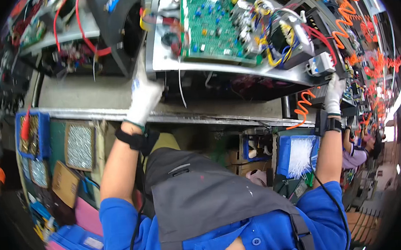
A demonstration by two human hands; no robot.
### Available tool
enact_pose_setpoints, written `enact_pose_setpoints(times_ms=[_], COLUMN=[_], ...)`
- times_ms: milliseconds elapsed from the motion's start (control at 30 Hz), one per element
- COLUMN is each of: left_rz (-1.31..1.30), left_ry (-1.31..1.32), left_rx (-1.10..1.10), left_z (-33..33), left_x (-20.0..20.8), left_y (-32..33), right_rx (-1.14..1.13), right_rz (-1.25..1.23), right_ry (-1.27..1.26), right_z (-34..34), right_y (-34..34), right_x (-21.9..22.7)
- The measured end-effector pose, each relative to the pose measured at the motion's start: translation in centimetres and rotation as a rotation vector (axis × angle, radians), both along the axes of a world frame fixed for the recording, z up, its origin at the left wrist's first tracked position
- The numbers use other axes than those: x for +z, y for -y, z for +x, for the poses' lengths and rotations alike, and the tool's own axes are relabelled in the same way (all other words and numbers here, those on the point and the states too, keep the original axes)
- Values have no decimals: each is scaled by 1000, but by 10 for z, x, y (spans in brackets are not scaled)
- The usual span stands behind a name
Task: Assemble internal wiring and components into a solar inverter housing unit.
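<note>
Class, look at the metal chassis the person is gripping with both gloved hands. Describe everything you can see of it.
The chassis is an open tray of bare grey sheet metal, lying across the bench and tilted. It carries a green circuit board, a transformer with yellow, blue and red wiring, and a white breaker at its right end. The left hand grips its left corner; the right hand grips its right end.

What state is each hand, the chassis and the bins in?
left hand: gloved, gripping chassis left edge
right hand: gloved, gripping chassis right end
metal chassis: open, green circuit board exposed, wiring attached
blue bin: holds white cable ties
screw trays: full
</note>
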State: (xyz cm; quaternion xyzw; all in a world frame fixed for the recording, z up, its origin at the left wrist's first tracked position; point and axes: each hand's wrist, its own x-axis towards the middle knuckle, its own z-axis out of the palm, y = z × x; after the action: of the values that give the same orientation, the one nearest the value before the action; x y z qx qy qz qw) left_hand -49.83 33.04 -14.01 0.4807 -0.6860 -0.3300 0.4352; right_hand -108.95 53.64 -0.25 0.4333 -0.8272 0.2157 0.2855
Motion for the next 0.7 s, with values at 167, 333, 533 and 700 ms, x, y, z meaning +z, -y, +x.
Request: enact_pose_setpoints(times_ms=[167, 333, 533, 700], left_rz=[-168, -61, -160, -44], left_ry=[-105, -307, -224, -137], left_rx=[171, 47, 142, 194], left_z=[-9, -10, -17, -13], left_x=[-11, -6, 3, 4], left_y=[2, -7, -17, -17], right_rx=[248, 260, 291, 303], right_rz=[19, 162, 170, 10], right_ry=[216, -339, -308, 9], right_z=[-36, -86, -117, -88], right_y=[2, 7, 12, 11], right_x=[25, 34, 39, 47])
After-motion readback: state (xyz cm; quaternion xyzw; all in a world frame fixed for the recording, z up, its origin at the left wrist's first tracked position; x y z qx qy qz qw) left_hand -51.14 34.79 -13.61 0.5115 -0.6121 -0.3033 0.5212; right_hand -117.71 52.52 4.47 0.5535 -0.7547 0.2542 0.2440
